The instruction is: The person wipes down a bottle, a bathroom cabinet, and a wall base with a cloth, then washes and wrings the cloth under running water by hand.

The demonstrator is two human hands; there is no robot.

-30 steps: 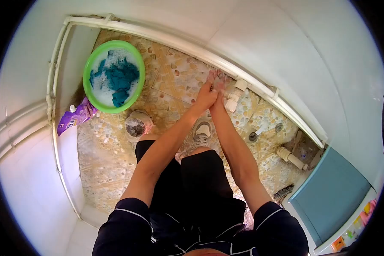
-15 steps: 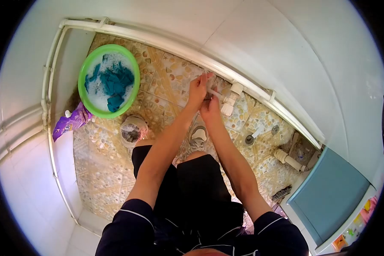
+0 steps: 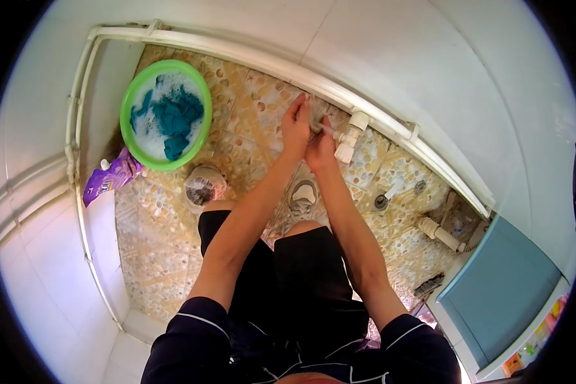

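My left hand (image 3: 294, 128) is near the wall pipe, its fingers stretched out and slightly cupped. Close beside it, my right hand (image 3: 322, 148) is cupped, with fingers apart at the white plastic tap (image 3: 349, 137). A pale, clear streak, which looks like running water, reaches from the tap to between the hands. I see nothing held in either hand. Off to the left stands a green basin (image 3: 127, 125) with foamy water and teal cloth (image 3: 176, 115) soaking in it.
A purple pouch (image 3: 112, 176) with a white cap leans by the basin. White pipes (image 3: 249, 54) run along the wall base. A round drain pipe opening (image 3: 203, 187) is near my knee. A floor drain (image 3: 381, 202), a brush (image 3: 429, 285) and a blue-topped cabinet (image 3: 499, 288) are on the right.
Both hands have shifted slightly upward in view and come apart a little at the fingertips. The view has tilted slightly; the basin and cloth look unchanged.
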